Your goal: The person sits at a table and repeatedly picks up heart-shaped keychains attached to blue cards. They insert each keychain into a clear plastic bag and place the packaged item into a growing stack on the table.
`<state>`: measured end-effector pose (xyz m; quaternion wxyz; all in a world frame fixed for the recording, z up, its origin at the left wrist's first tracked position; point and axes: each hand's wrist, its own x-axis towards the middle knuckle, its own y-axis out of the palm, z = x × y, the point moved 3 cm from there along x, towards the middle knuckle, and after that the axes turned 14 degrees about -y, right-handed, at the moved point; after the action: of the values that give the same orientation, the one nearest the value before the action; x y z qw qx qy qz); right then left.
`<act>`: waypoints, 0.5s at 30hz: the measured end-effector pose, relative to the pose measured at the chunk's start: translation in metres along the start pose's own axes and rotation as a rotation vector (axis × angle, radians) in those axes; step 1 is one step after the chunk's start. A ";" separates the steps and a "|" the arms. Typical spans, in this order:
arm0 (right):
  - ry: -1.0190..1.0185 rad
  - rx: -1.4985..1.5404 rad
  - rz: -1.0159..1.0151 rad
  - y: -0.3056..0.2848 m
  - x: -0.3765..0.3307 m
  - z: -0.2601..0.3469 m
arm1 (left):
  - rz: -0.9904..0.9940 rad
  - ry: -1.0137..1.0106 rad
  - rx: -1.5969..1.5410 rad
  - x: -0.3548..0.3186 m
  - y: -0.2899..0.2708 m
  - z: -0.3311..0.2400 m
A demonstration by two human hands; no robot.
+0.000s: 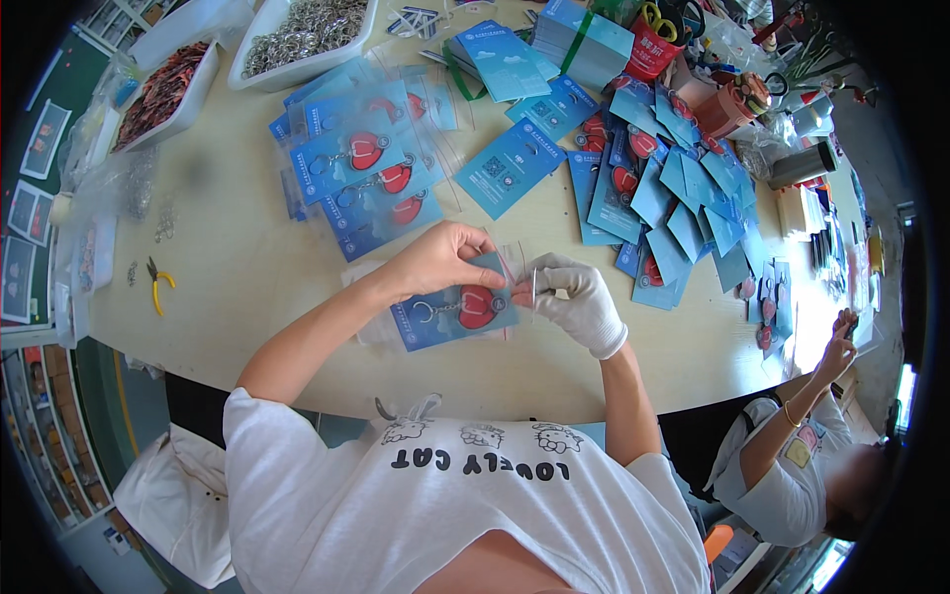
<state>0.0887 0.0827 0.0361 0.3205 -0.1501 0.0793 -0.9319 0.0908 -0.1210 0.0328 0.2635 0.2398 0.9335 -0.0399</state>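
A blue card point(414, 331) with a red keychain point(476, 307) on it is held in front of me, at the table's near edge. A clear plastic bag edge point(514, 255) shows along its right side; whether the card is fully inside it I cannot tell. My left hand point(435, 262), bare, is closed on the card's top edge with thumb and fingers. My right hand point(582, 305), in a white glove with bare fingertips showing, pinches at the right edge of the bag. A ring at the keychain's left end lies over the card.
Bagged cards with red keychains point(366, 168) are piled ahead of me. Loose blue cards point(683, 188) are heaped to the right. White bins hold metal rings point(307, 40) and red pieces point(163, 94). Yellow-handled pliers point(158, 287) lie at left. A co-worker point(792, 445) sits at right.
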 end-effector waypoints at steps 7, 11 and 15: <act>-0.059 -0.091 0.084 0.006 0.016 0.003 | 0.015 0.045 0.275 -0.019 -0.018 -0.011; 0.252 -0.343 -0.282 -0.033 0.046 -0.037 | -0.638 0.163 0.489 -0.046 -0.093 -0.063; 0.435 -0.654 -0.298 -0.036 0.096 -0.043 | -1.228 0.395 1.075 -0.022 -0.146 -0.066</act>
<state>-0.0179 0.0533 0.0267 0.0934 -0.0534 0.4142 -0.9038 0.0070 -0.2455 0.0933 -0.1234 -0.2153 0.7810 -0.5732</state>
